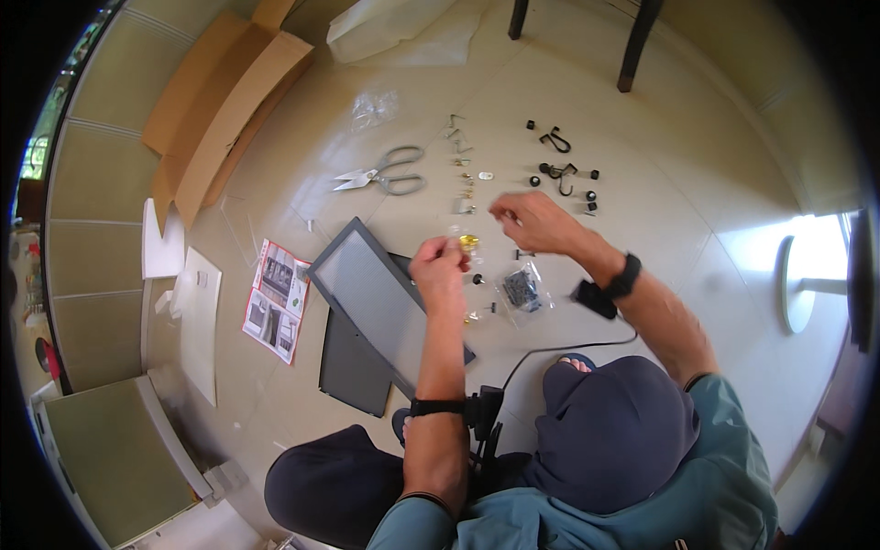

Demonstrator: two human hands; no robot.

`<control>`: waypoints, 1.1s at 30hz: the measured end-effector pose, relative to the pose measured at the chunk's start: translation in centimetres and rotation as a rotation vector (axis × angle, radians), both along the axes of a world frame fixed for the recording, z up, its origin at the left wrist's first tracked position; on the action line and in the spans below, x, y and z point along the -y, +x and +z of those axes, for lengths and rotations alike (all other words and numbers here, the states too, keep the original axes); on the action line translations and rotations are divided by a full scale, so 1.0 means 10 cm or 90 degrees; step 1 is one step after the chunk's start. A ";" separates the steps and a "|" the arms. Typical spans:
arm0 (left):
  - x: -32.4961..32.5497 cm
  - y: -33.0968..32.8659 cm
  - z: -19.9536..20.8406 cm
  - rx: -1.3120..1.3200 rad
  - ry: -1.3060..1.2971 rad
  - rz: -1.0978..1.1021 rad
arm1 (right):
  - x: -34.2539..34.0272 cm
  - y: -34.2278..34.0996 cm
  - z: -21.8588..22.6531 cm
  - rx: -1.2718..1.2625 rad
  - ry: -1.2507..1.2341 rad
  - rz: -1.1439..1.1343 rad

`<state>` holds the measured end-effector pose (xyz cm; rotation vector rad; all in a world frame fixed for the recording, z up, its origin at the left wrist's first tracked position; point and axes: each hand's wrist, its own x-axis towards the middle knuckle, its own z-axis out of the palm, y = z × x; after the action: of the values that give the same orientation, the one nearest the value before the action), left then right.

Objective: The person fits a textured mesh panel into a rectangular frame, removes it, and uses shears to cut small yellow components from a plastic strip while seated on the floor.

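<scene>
My left hand (440,264) is closed, its fingertips beside a small shiny gold-coloured item (468,242); whether they grip it is unclear. My right hand (536,223) has its fingers curled together above the floor, and what they hold, if anything, is too small to make out. Just left of its fingertips runs a column of small metal fittings (467,192), with a small pale oval plate (486,175) alongside. Below the right hand lies a clear plastic bag (522,289) of dark small parts. Several black hooks (555,140) and round black caps (534,181) are spread beyond it.
Grey-handled scissors (380,171) lie left of the fittings. A dark-framed mesh panel (367,293) rests partly over a dark flat panel (353,367), near a printed leaflet (277,298). An opened cardboard box (229,115) stands far left; dark furniture legs (637,46) stand far right.
</scene>
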<state>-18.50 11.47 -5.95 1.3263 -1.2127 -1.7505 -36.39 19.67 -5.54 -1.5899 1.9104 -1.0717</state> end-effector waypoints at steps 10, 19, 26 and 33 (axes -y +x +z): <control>0.41 0.74 -0.01 0.006 0.038 0.185 | 1.98 -0.01 -0.79 -0.285 0.064 0.173; 0.49 0.97 0.00 0.067 -0.063 0.164 | 2.34 0.42 -0.53 -0.199 0.301 0.101; 0.42 0.83 0.03 0.113 -0.117 0.072 | 2.09 0.50 -0.61 -0.430 0.002 0.068; 0.43 0.97 0.04 0.099 -0.097 0.106 | 2.30 0.70 -0.58 -0.324 0.015 0.052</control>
<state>-8.82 7.20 -5.58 1.4491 -1.2544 -1.4327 -29.43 -3.29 -11.33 -2.0527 2.1289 -0.6440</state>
